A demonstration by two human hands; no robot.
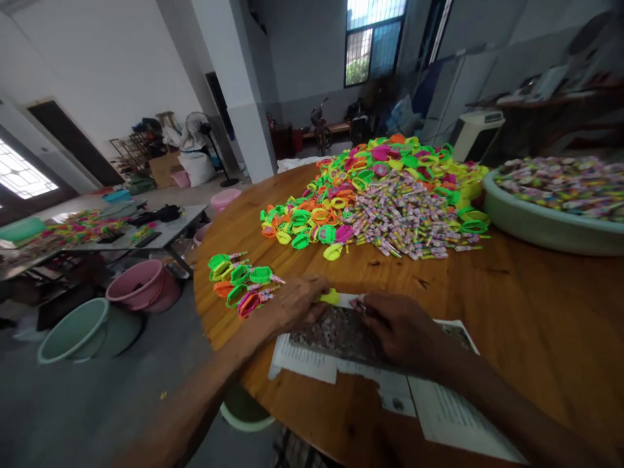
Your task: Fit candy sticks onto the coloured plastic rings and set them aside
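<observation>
Two bare hands work over one dark, speckled slab (336, 333). The left hand (303, 303) has its fingers curled in, nearly closed, with one yellow band (331, 297) gripped at their tips; the band sticks out to the right of them, over the slab's far edge. The right hand (397, 325) is bent over the slab's other end, thumb and fingertips drawn together on one small pinkish tube (357, 303), which pokes out just left of them, its inner end hidden. The band and the tube are near each other, with a narrow gap between. The slab lies right under both sets of fingers, on several printed sheets (451, 416) too overlapped to count.

Left of the left fingers, about seven bands fitted with tubes (238, 284) lie in a loose group: some four green, one yellow, one orange, one pink. Beyond both hands' fingers is one heap of loose bands (312, 218), too many to count, and against its near side one heap of loose tubes (404, 218), also uncountable. Farther off, to the right of the right fingers, one pale green basin (546, 227) holds more small pieces. All stand on one round wooden table (546, 312).
</observation>
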